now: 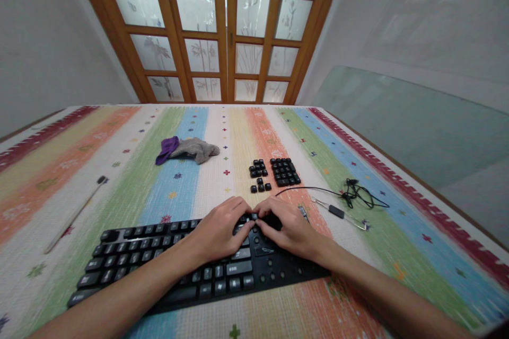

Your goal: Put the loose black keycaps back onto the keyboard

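Note:
A black computer keyboard (167, 254) lies slightly slanted on the table in front of me. Its right end is bare of keycaps, showing small round key stems (270, 275). My left hand (222, 228) reaches over the top row, thumb and forefinger closed at a small black keycap (254, 216). From the other side my right hand (288, 225) closes its thumb and forefinger at the same keycap. Whether the cap is seated or lifted is hard to see. Beyond the hands, loose keycaps (284, 172) lie in a block, with several more keycaps (258, 170) beside them.
A wire keycap puller (336, 212) with a black handle lies at the right, near the coiled cable (352, 193). On the left is a thin brush (75, 217). A grey and purple cloth (194, 149) sits farther back. Striped cloth (131, 190) covers the table.

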Action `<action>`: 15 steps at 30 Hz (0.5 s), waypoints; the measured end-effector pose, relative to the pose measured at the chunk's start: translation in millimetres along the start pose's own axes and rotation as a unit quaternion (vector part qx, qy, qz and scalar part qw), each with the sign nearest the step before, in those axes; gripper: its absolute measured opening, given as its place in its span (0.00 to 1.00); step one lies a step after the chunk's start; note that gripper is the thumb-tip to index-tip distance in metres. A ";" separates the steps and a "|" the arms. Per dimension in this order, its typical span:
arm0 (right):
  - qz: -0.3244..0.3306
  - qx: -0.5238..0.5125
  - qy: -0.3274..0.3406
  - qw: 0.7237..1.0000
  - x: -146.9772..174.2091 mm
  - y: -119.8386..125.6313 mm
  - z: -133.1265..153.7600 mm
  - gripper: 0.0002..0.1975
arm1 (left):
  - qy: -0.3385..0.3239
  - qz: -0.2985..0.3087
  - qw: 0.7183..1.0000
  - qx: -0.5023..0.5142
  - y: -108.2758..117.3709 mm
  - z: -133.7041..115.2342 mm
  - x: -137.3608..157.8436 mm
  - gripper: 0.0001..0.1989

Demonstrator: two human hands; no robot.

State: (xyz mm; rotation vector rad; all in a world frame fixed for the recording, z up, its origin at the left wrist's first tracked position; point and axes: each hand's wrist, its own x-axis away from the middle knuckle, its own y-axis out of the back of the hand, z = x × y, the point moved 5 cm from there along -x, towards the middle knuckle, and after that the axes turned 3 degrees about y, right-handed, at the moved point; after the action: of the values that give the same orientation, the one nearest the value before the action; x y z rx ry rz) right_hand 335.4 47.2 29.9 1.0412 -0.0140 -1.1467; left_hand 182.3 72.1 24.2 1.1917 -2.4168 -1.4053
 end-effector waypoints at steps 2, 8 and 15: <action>-0.005 -0.007 -0.007 1.000 0.2 -0.5 -0.9 0.04 | -0.002 -0.002 1.000 -0.002 0.1 -0.8 0.0 0.05; -0.008 -0.006 -0.020 1.000 0.0 0.4 -2.0 0.04 | -0.005 -0.014 1.000 -0.011 1.2 -3.3 0.0 0.05; 0.007 -0.023 -0.082 0.996 -0.1 2.8 -7.5 0.03 | -0.006 -0.002 1.000 -0.019 3.3 -5.7 -0.7 0.08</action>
State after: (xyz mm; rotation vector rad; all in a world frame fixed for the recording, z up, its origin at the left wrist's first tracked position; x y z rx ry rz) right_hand 341.1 52.3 27.7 0.9033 -0.1239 -1.2111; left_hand 183.4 69.5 30.2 1.1844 -2.3851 -1.4590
